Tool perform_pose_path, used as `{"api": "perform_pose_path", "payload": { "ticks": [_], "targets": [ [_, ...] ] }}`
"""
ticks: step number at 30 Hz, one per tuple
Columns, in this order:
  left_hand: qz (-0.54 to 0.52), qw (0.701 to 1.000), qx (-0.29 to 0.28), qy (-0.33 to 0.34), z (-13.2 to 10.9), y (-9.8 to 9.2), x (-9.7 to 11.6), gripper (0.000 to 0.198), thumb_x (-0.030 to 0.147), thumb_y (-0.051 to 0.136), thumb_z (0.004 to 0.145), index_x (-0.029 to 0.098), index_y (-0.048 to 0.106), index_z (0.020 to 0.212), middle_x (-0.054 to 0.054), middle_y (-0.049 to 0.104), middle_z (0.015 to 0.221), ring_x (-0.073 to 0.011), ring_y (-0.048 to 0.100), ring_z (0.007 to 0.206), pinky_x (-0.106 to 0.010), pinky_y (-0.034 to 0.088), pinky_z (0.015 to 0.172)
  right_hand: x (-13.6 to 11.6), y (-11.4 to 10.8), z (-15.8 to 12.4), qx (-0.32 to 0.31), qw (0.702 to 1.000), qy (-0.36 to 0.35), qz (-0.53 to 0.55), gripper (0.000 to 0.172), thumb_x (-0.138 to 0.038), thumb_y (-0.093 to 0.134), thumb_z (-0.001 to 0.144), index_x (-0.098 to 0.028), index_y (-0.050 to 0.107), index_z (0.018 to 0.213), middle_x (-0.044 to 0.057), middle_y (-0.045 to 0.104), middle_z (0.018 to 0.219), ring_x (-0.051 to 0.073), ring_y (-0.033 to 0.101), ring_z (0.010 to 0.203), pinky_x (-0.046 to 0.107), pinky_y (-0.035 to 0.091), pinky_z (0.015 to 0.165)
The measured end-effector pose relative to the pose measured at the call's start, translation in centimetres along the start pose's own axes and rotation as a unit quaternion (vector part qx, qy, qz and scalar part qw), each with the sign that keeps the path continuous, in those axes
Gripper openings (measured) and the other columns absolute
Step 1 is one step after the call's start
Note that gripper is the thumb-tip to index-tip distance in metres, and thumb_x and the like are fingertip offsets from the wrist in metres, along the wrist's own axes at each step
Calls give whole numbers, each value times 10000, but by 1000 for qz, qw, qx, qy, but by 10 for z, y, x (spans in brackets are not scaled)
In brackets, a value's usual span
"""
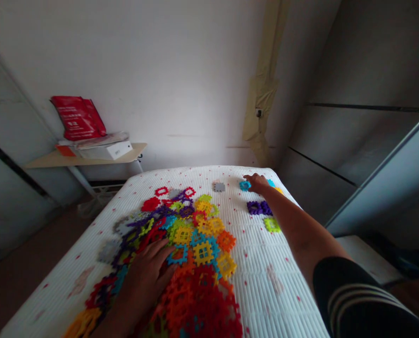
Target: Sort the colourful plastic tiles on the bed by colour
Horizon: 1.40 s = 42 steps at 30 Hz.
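Note:
At the far right of the bed, my right hand [258,182] has its fingers closed on a blue square interlocking tile [245,186]. Under and past this hand, another light blue tile [271,182] and a bit of yellow show. Purple tiles [254,208] lie nearer, with a lime green tile [272,225] below them, close to my right forearm. My left hand [149,267] rests with fingers spread on a mixed pile of colourful interlocking tiles [203,252]. Its fingertips are beside a blue window-shaped tile [177,254].
A grey tile [219,187] lies alone near the far edge of the white quilted bed cover [266,263]. Back left, a small table [54,162] holds a red bag [77,117] and a white box [107,150]. A dark wardrobe [364,141] stands to the right.

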<state>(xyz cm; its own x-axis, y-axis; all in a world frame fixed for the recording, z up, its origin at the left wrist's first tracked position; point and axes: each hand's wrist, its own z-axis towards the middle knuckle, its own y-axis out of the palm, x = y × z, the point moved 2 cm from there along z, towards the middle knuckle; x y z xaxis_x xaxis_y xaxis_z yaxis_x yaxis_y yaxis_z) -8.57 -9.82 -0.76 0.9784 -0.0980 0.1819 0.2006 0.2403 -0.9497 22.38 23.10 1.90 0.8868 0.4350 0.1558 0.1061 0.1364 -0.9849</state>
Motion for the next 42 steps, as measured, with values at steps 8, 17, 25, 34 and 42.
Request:
{"api": "perform_pose_path", "payload": {
  "ticks": [8,17,25,34,42],
  "targets": [
    [-39,999,-1,-9,3,-13,7,305,326,530,785,240,660,1048,-76,617,1177,-239,555,1082,-404,444,940,-12,-15,-10,33,999,-26,-4,653,-193,636,701,-209,428,1320,134,532,1269,310,459,1145,424,408,851],
    [-55,994,-55,74,46,-32,45,272,181,477,802,251,693,951,-50,655,1038,-209,537,1004,-376,417,894,-93,-23,-91,108,955,-226,159,423,-191,563,781,-157,539,1202,101,621,1136,212,554,1036,325,444,877],
    [15,987,-157,-3,73,-13,55,444,278,592,674,205,601,1112,-135,484,1315,-351,398,1208,-562,313,954,-129,12,-126,136,938,-234,215,197,-169,444,875,-155,633,926,80,659,874,177,576,845,278,452,753],
    [-60,980,-191,-8,82,-22,27,417,233,473,751,223,596,1150,-45,609,1199,-180,500,1157,-276,356,980,-127,22,-125,177,922,-224,261,188,-156,437,874,-170,620,914,60,656,857,173,546,824,263,438,737],
    [-1,983,-154,-99,55,-41,12,273,375,505,726,185,642,584,-47,628,613,-197,592,647,-288,395,634,-126,26,-124,182,920,-228,261,197,-150,436,871,-166,626,920,69,659,883,178,555,845,272,448,749]
  ]
}}
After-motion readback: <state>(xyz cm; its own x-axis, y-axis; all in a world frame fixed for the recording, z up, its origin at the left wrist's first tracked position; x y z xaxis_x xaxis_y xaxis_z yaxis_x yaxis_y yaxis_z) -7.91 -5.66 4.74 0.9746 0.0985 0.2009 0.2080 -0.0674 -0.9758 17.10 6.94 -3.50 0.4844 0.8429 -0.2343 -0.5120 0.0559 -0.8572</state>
